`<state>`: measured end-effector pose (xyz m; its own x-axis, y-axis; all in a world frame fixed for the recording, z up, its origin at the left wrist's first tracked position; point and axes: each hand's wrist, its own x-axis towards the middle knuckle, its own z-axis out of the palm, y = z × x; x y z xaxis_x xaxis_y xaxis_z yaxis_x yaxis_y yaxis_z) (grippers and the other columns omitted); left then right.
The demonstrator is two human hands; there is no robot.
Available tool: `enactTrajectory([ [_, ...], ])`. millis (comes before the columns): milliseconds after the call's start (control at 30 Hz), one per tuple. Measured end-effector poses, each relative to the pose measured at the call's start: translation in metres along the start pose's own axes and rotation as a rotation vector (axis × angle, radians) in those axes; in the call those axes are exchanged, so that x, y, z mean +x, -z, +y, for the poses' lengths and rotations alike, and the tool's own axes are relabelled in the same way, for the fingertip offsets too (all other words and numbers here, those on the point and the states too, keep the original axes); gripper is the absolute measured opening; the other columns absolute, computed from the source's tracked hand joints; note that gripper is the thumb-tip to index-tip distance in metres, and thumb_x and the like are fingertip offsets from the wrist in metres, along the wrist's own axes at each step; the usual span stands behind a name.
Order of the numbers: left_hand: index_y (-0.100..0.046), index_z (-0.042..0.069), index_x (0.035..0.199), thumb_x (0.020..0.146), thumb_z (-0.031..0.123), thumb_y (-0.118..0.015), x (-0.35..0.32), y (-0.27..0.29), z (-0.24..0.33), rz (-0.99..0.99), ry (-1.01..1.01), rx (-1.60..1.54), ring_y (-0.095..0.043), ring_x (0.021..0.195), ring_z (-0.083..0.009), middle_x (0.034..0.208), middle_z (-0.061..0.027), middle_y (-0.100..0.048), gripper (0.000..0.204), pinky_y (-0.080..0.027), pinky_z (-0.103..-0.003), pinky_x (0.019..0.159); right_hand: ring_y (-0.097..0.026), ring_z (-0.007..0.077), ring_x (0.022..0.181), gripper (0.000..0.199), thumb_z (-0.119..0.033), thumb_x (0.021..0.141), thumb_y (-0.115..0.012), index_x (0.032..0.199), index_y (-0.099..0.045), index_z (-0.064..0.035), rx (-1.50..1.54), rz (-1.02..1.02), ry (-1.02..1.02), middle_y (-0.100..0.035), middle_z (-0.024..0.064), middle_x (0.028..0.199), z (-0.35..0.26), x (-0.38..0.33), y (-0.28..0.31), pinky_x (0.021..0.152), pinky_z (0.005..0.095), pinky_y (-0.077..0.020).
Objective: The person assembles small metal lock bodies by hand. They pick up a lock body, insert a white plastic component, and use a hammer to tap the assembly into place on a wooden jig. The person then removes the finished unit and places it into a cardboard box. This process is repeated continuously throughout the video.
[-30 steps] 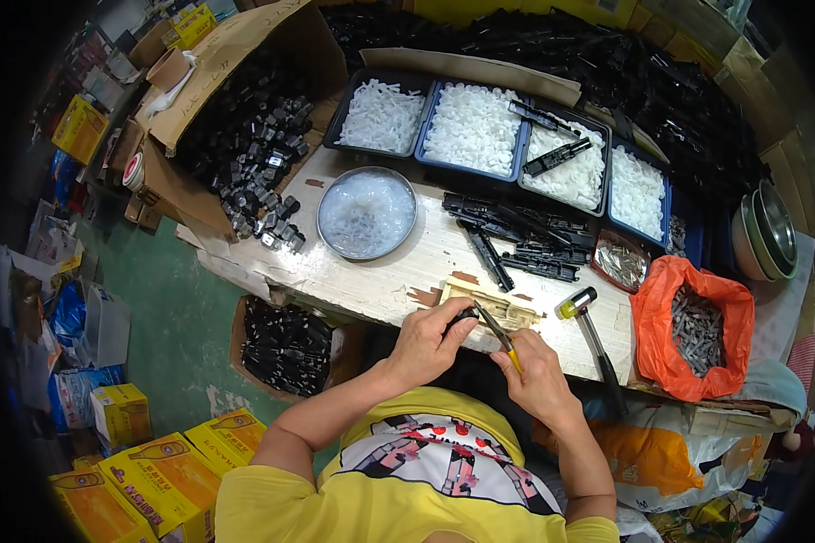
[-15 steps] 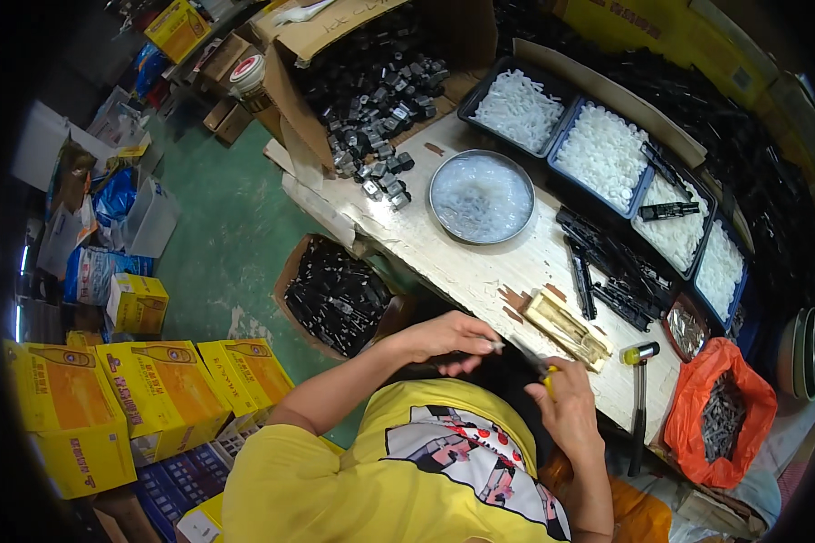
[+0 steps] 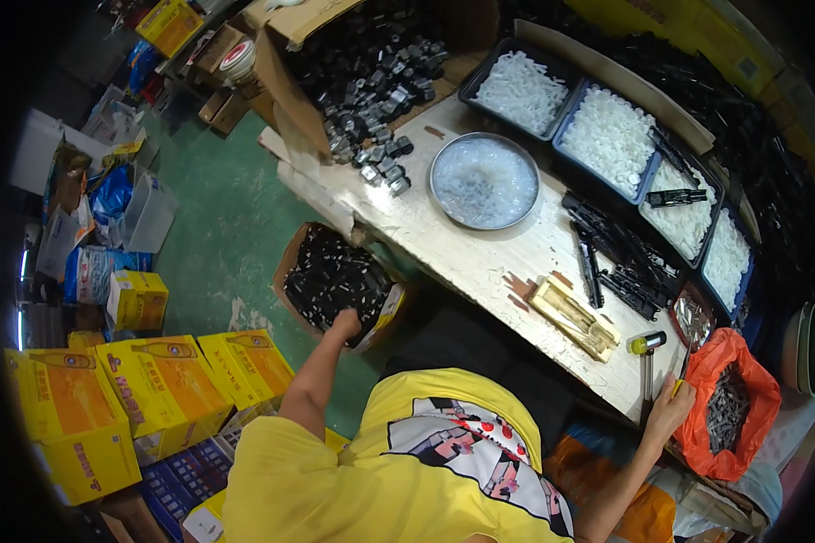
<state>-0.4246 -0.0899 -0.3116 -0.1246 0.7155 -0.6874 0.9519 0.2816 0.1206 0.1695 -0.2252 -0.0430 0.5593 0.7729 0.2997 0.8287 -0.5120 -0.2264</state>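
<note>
Below the desk edge: left hand (image 3: 344, 323) reaches into the floor box (image 3: 292, 262) of black parts (image 3: 330, 276).
Left grip: fingers buried among the parts; open or closed, cannot tell.
Right grip: right hand (image 3: 668, 409) curled around a yellow-handled tool (image 3: 677, 386) beside the orange bag (image 3: 753, 385).
Advice: pinch one part cleanly, lift straight up.

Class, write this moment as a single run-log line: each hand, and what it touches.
left hand: reaching into floor carton of black parts | right hand: at table edge beside orange bag, grip unclear | mallet: lying on table
</note>
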Motion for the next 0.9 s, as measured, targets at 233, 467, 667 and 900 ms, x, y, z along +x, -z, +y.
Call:
enactTrajectory([
  [233, -0.060, 0.011, 0.104, 0.078, 0.028, -0.059, 0.001, -0.017, 0.003, 0.101, -0.021, 0.065, -0.059, 0.094, -0.0374, 0.101, -0.0194, -0.062, 0.031, -0.047, -0.047, 0.080, -0.049, 0.0367, 0.091, 0.022, -0.017, 0.080, -0.062, 0.088, -0.053, 0.0021, -0.212, 0.163, 0.014, -0.052, 0.0219, 0.093, -0.013, 0.008, -0.003, 0.079, 0.0438, -0.0386],
  [467, -0.065, 0.003, 0.090, 0.077, 0.029, -0.061, 0.031, -0.040, 0.005, 0.093, -0.041, 0.284, -0.061, 0.093, -0.0333, 0.101, -0.0184, -0.063, 0.029, -0.049, -0.043, 0.081, -0.052, 0.0332, 0.088, 0.020, -0.003, 0.070, -0.064, 0.090, -0.060, -0.0042, 0.097, 0.244, 0.300, -0.056, 0.0141, 0.095, -0.069, 0.076, 0.004, 0.078, 0.0415, -0.0398],
  [667, -0.064, 0.000, 0.088, 0.075, 0.007, -0.055, -0.003, -0.012, 0.026, 0.484, 0.073, -0.042, -0.058, 0.088, -0.0379, 0.102, -0.0211, -0.055, 0.017, -0.048, -0.044, 0.076, -0.048, 0.0276, 0.096, 0.026, -0.003, 0.073, -0.061, 0.097, -0.062, -0.0126, -0.054, 0.226, 0.544, -0.054, 0.0097, 0.106, -0.135, 0.164, -0.024, 0.079, 0.0411, -0.0355],
  [900, -0.059, 0.002, 0.093, 0.084, 0.003, -0.054, -0.092, 0.145, 0.107, 1.199, -0.365, -0.831, -0.053, 0.079, -0.0207, 0.088, -0.0096, -0.052, 0.010, -0.044, -0.028, 0.069, -0.045, 0.0215, 0.110, 0.017, -0.003, 0.073, -0.058, 0.087, -0.060, -0.0118, -0.244, 0.116, 0.687, -0.054, 0.0011, 0.109, -0.146, 0.203, -0.038, 0.092, 0.0485, -0.0278],
])
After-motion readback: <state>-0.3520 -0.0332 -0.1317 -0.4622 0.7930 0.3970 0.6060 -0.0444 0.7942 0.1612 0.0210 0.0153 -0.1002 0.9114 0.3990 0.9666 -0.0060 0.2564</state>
